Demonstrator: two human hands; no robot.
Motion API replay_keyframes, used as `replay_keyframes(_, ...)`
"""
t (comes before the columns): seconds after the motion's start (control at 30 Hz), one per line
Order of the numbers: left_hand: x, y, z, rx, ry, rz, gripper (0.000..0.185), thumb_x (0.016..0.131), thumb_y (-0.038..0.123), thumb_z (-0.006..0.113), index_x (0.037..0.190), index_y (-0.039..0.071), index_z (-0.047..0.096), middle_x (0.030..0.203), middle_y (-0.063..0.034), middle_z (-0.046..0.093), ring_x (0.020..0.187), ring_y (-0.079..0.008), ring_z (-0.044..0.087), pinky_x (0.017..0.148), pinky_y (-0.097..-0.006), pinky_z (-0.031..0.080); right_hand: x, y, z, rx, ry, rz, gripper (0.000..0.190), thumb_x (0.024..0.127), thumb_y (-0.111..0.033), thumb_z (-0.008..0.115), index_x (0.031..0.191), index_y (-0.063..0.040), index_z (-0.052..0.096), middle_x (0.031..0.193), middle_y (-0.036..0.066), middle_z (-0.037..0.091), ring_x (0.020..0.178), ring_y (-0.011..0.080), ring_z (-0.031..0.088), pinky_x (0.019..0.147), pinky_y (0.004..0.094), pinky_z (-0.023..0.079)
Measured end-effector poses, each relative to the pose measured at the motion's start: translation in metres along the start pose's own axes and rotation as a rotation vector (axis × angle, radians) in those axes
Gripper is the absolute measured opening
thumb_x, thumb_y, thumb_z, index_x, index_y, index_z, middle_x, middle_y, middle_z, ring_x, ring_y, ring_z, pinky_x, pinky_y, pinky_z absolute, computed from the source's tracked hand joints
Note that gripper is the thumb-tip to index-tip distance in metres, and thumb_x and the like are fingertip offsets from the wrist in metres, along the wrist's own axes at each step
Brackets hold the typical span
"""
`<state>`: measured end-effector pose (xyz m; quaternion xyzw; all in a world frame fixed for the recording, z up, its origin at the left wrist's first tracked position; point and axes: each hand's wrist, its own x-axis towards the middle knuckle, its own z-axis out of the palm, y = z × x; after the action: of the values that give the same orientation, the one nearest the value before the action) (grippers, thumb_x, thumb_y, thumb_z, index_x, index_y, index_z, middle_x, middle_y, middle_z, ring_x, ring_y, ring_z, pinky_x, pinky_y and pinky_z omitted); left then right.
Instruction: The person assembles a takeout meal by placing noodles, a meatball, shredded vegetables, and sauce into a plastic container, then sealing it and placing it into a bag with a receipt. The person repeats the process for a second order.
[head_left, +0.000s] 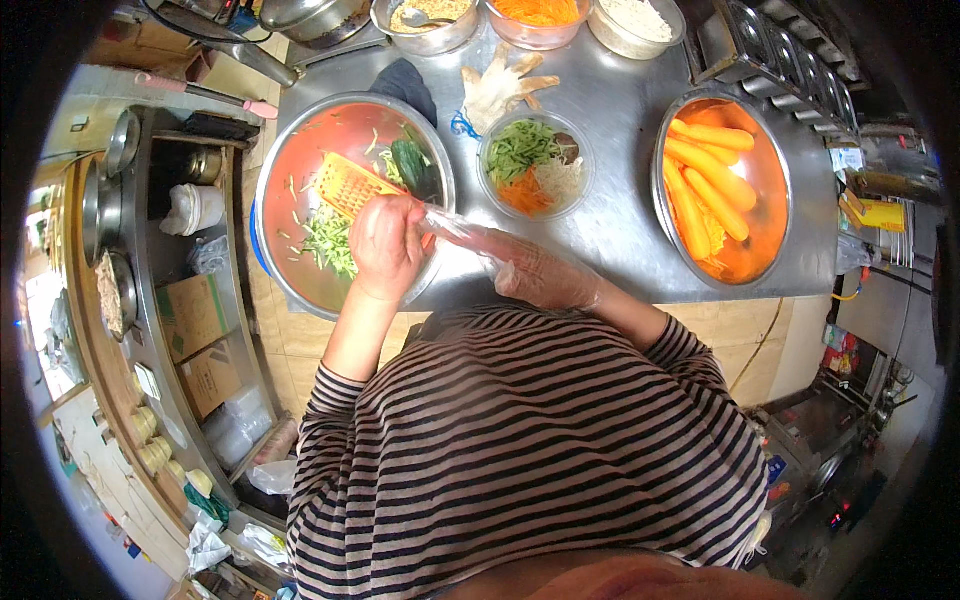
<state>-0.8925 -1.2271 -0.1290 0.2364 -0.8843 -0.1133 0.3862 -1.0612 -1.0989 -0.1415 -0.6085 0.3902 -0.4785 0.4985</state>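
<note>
My left hand (388, 241), bare, pinches the stretched tip of the clear plastic glove (465, 229) worn on my right hand (540, 271). My right hand points left across the table's front edge; the crinkled film and overlap obscure its fingers. Just behind my left hand, an orange grater (351, 184) lies in a large steel bowl (271, 161), its handle partly covered by that hand. Shredded cucumber (328, 238) and dark green cucumber pieces (411, 165) share this bowl. A round clear plastic container (589, 184) holds separate heaps of green, orange and white shreds, plus something brown.
Peeled carrots (709, 191) fill part of a steel bowl (784, 217) at right. A work glove (499, 86) and dark cloth (405, 84) lie on the steel table (622, 112). Along the back stand bowls of crumbly food (439, 13), orange shreds (534, 10) and white shreds (636, 16).
</note>
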Motion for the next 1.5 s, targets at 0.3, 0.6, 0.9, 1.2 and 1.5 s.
replay_keyframes(0.3, -0.016, 0.004, 0.029, -0.555, 0.098, -0.794, 0.034, 0.099, 0.026, 0.041, 0.075, 0.003, 0.049, 0.070, 0.0016, 0.047, 0.066, -0.0095, 0.043, 0.061, -0.0244, 0.037, 0.017, 0.010, 0.001, -0.264, 0.106, 0.026, 0.041, 0.100, -0.027, 0.032, 0.126, 0.000, 0.049, 0.121, 0.009, 0.057, 0.117, 0.0174, 0.050, 0.102, 0.0331, 0.036)
replay_keyframes(0.6, 0.023, -0.089, -0.024, -0.249, 0.709, -0.993, 0.037, 0.097, 0.027, 0.044, 0.073, -0.001, 0.050, 0.064, -0.0028, 0.052, 0.059, -0.0113, 0.046, 0.054, -0.0311, 0.041, -0.009, 0.042, 0.008, -0.357, 0.090, -0.078, 0.046, 0.091, -0.016, 0.049, 0.134, -0.003, 0.039, 0.132, 0.017, 0.047, 0.123, 0.0279, 0.044, 0.106, 0.0397, 0.031)
replay_keyframes(0.9, -0.043, -0.150, -0.049, 0.099, -0.001, -0.933, 0.031, 0.086, 0.032, 0.061, 0.085, 0.001, 0.061, 0.073, -0.0108, 0.061, 0.066, -0.0186, 0.056, 0.062, -0.0338, 0.047, -0.086, 0.091, -0.042, 0.544, 1.022, 0.595, 0.034, 0.097, -0.026, 0.045, 0.121, -0.002, 0.042, 0.092, 0.012, 0.059, 0.077, 0.0212, 0.063, 0.071, 0.0322, 0.053)
replay_keyframes(1.2, -0.084, -0.066, -0.055, 0.227, 0.096, -0.879, 0.058, 0.072, 0.018, 0.070, 0.124, 0.004, 0.049, 0.133, -0.0232, 0.037, 0.120, -0.0393, 0.042, 0.101, -0.0450, 0.036, -0.060, 0.108, -0.095, 0.729, 0.422, 0.689, 0.028, 0.084, -0.003, 0.048, 0.111, 0.003, 0.050, 0.096, 0.012, 0.058, 0.080, 0.0197, 0.056, 0.076, 0.0316, 0.048)
replay_keyframes(1.5, -0.184, -0.014, -0.135, 0.263, 0.308, -1.059, 0.065, 0.073, 0.023, 0.074, 0.127, 0.007, 0.044, 0.136, -0.0245, 0.028, 0.121, -0.0383, 0.040, 0.099, -0.0432, 0.038, 0.003, 0.069, -0.055, 0.182, 0.875, 0.536, 0.018, 0.083, -0.007, 0.047, 0.096, 0.001, 0.055, 0.087, 0.007, 0.059, 0.070, 0.0112, 0.056, 0.057, 0.0156, 0.045)
